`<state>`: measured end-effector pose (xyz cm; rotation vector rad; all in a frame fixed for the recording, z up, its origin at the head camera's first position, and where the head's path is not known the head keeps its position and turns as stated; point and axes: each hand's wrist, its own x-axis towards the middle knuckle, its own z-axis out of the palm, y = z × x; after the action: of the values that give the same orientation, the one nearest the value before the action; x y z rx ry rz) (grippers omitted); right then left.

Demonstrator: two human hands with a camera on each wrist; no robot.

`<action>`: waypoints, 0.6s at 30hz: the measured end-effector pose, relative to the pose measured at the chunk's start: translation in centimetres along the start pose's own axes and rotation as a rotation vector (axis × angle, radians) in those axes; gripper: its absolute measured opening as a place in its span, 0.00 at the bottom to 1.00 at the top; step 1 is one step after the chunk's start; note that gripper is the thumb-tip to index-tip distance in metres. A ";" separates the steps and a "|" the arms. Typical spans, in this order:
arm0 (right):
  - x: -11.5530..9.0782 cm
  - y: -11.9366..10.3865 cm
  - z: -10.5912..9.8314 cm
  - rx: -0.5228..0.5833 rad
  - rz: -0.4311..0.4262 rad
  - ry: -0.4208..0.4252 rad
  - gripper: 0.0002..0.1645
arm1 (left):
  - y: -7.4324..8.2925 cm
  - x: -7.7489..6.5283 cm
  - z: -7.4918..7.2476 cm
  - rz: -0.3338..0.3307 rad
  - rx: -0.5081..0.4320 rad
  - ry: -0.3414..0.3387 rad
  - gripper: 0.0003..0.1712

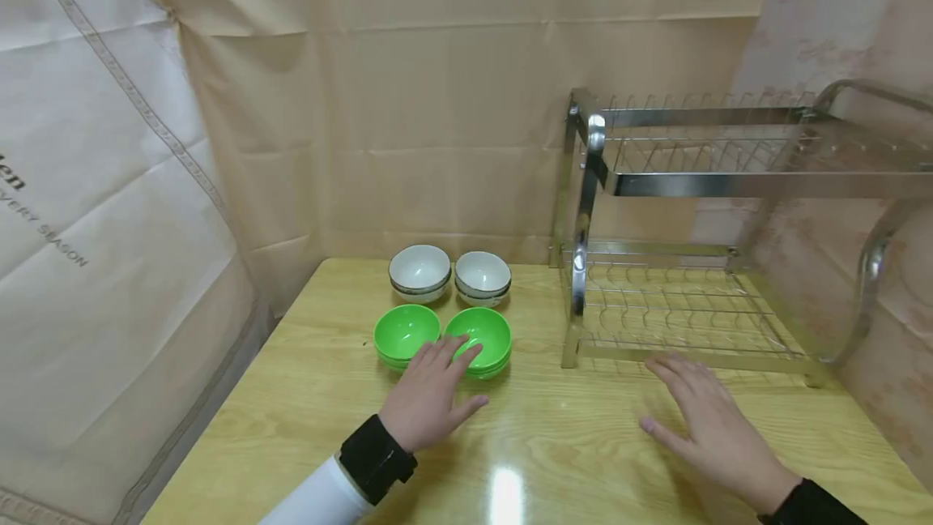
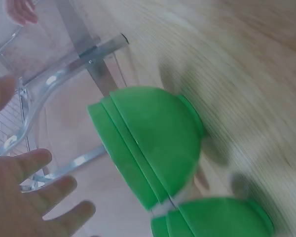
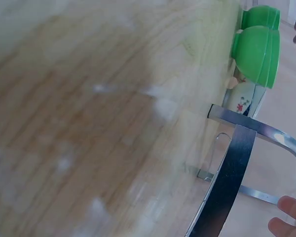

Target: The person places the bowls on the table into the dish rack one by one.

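Two stacks of green bowls stand side by side on the wooden table, a left stack [image 1: 404, 332] and a right stack [image 1: 487, 335]. Behind them are two stacks of white bowls with dark rims, one on the left [image 1: 419, 269] and one on the right [image 1: 483, 274]. My left hand [image 1: 430, 399] hovers at the near side of the green bowls, fingers spread and holding nothing; its fingertips overlap the right stack in the head view. With its fingers extended, my right hand [image 1: 710, 432] is in front of the dish rack, empty.
A two-tier metal dish rack [image 1: 685, 185] with wire shelves stands at the right of the table [image 1: 291, 428]. Beige cloth [image 1: 437, 104] hangs behind, and a white printed cloth [image 1: 109, 266] hangs at the left.
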<state>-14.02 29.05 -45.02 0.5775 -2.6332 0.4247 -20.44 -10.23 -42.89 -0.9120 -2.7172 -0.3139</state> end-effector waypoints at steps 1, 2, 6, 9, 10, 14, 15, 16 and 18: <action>-0.1 0.0 0.0 -0.005 0.003 0.001 0.44 | 0.1 0.4 0.2 0.009 -0.003 -0.007 0.41; -0.3 0.0 0.0 -0.008 0.005 0.003 0.44 | 0.1 0.8 0.4 0.016 -0.013 -0.013 0.41; -0.8 0.1 0.0 -0.021 0.003 0.013 0.44 | 0.3 2.5 1.2 0.025 -0.020 -0.053 0.35; -1.2 0.0 0.0 -0.026 -0.001 0.017 0.44 | 0.4 3.4 1.9 0.015 0.023 -0.089 0.30; -1.4 0.0 -0.1 -0.027 -0.001 0.015 0.44 | 0.4 3.7 2.1 0.006 0.037 -0.103 0.28; -1.9 -0.2 -0.3 -0.030 0.016 0.000 0.45 | 0.2 4.3 3.0 0.001 0.099 -0.113 0.19; -2.0 -0.2 -0.3 -0.032 0.022 -0.003 0.45 | 0.2 4.4 3.2 0.005 0.107 -0.106 0.14; -2.0 -0.2 -0.3 -0.033 0.027 -0.007 0.45 | 0.2 4.5 3.3 0.011 0.114 -0.096 0.10; -2.1 -0.1 -0.4 -0.037 0.033 -0.010 0.44 | 0.1 4.7 3.5 0.026 0.116 -0.075 0.04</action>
<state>-12.04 29.79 -45.59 0.5262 -2.6573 0.3835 -24.62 -6.48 -44.70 -0.9441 -2.7552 -0.1177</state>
